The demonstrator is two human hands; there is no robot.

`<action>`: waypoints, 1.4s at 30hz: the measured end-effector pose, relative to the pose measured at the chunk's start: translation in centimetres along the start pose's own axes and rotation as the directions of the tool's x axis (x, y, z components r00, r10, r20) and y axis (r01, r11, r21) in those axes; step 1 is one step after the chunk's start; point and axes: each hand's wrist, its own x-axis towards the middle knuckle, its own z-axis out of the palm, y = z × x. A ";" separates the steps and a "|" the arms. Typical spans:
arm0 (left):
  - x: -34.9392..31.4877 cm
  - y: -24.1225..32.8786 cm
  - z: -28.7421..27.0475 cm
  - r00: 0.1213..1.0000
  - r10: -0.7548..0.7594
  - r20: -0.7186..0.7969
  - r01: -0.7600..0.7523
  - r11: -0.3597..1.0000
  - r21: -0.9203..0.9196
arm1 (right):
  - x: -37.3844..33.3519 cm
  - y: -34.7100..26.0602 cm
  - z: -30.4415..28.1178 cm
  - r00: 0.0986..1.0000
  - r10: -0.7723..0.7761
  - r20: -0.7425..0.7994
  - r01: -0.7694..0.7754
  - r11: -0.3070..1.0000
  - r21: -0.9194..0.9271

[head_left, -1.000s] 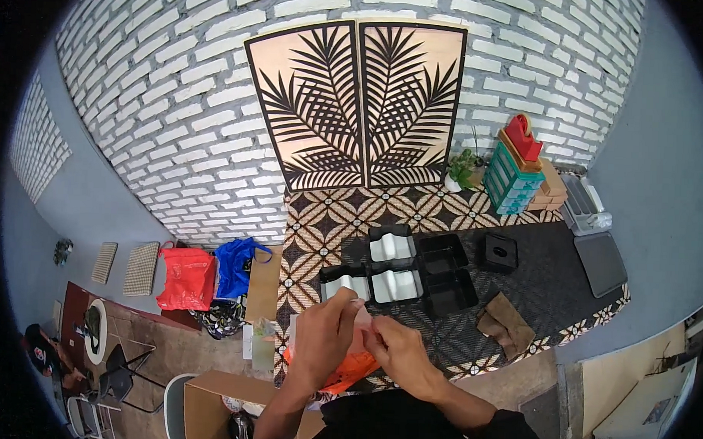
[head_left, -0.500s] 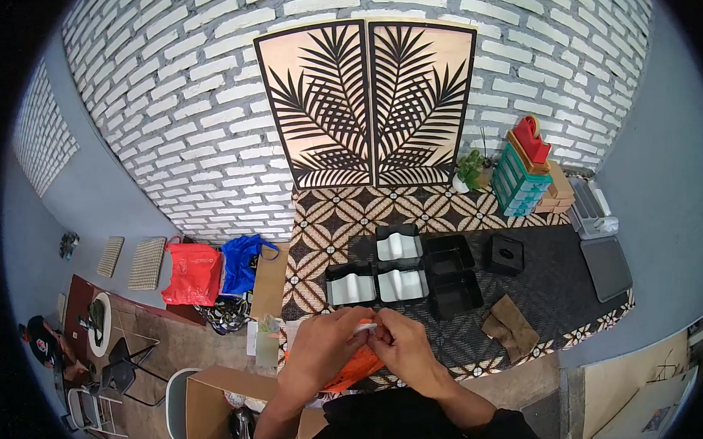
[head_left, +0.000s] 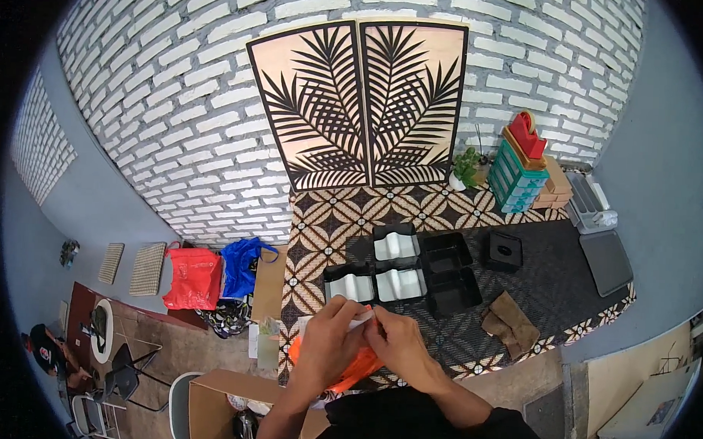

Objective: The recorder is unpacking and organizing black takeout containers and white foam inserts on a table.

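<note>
Just above the table's front edge, my left hand (head_left: 332,339) and my right hand (head_left: 401,347) are close together, fingers pinched. A small white strip or folded sheet (head_left: 361,319) shows between them; its kind I cannot make out. Below my hands lies a crumpled orange plastic bag (head_left: 354,370), partly covered by my wrists. Beyond my fingers stand black trays with pale grey wavy inserts: a left one (head_left: 351,284), a middle one (head_left: 400,285) and a rear one (head_left: 396,247). Two plain black trays (head_left: 455,293) adjoin them on the right.
A square black box (head_left: 503,251) and a brown cloth (head_left: 510,326) lie to the right on the patterned table. Behind are teal drawers (head_left: 517,179), a plant (head_left: 465,169) and a grey tray (head_left: 605,262). An open carton (head_left: 225,401) stands at lower left; a person (head_left: 49,352) sits far left.
My fingers have shifted slightly around the white piece, the left hand's fingertips rising a little. More of the orange bag shows left of my left wrist. The trays have not moved.
</note>
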 end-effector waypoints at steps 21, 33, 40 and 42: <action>-2.0 -0.2 1.7 0.982 -0.047 -0.186 0.032 0.996 -0.082 | 0.4 1.9 0.7 0.985 -0.047 -0.168 0.070 0.989 0.133; -1.5 0.4 2.8 0.982 -0.038 -0.186 0.018 0.994 -0.105 | 0.0 1.9 2.2 0.959 -0.078 -0.271 0.095 0.994 0.050; -1.7 -0.7 3.5 0.972 -0.018 -0.234 0.006 0.998 -0.056 | 0.9 1.5 3.8 0.944 0.167 -0.285 -0.069 0.944 0.324; -1.8 -0.8 3.6 0.967 -0.017 -0.255 -0.002 0.997 -0.074 | 1.2 1.9 3.9 0.947 0.246 -0.207 -0.136 0.890 0.435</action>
